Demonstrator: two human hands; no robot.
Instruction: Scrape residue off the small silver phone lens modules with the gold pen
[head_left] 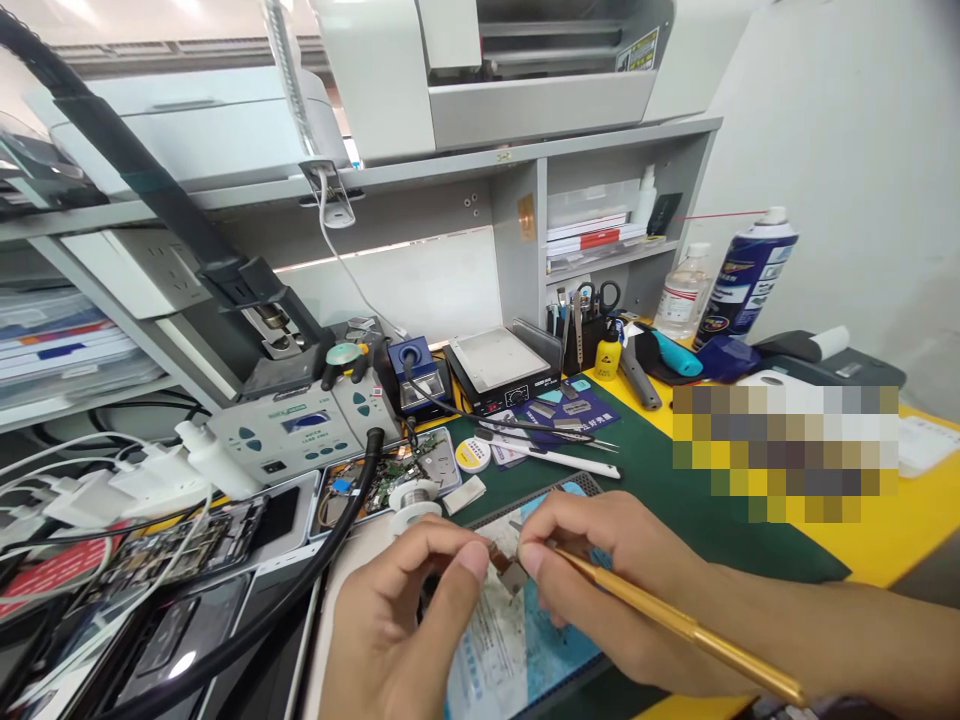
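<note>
Both hands low in frame, centre-bottom, fingertips converging. Left hand [401,625] comes up from the bottom edge, back of hand toward camera, fingers curled, thumb and index pinched together at its upper right. Right hand [607,580] enters from the lower right, forearm running off toward the right edge, wrist roughly straight. Its fingers are bent and bunched in a pen-style grip, tips pointing left. Thumb tips of both hands nearly meet at frame centre-bottom, just a small gap between them.
</note>
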